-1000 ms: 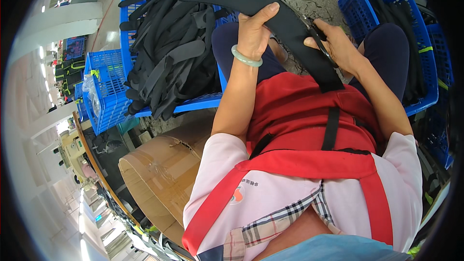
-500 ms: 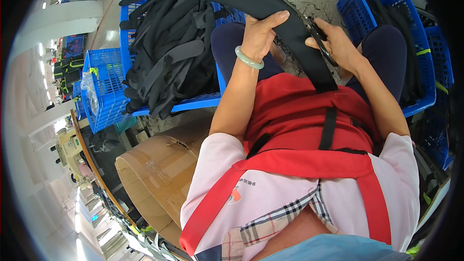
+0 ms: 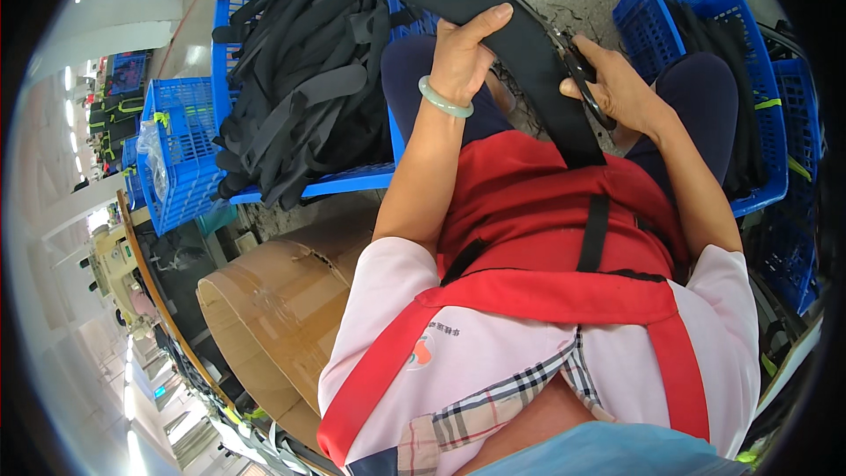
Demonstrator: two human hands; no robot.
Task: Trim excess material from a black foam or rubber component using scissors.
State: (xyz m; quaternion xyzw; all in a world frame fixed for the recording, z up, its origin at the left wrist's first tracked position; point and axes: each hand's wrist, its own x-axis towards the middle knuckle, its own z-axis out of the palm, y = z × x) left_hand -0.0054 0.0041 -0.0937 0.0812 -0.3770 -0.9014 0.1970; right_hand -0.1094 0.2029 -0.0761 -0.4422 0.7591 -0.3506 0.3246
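Observation:
My left hand (image 3: 464, 55), with a pale green bangle (image 3: 445, 99) on its wrist, grips a long curved black padded strip (image 3: 533, 62). The thumb lies on top of the strip and the other fingers are out of sight beneath it. One end of the strip reaches to the far left over a heap of similar strips; its other end rests on my red apron (image 3: 529, 185). In my right hand (image 3: 621, 88) is a pair of dark-handled scissors (image 3: 583, 79), its blades against the strip's right edge.
To the left, a blue crate (image 3: 352, 183) holds a heap of black strips (image 3: 295, 106). Another blue crate (image 3: 181, 150) stands beyond it. At right is a blue crate (image 3: 648, 31) with more dark strips. A cardboard box (image 3: 282, 317) sits by my left side. Dark scraps litter the floor.
The left hand and the strip sit slightly farther left and up in the picture, and the whole view has shifted a little. The scissors stay at the strip's right edge.

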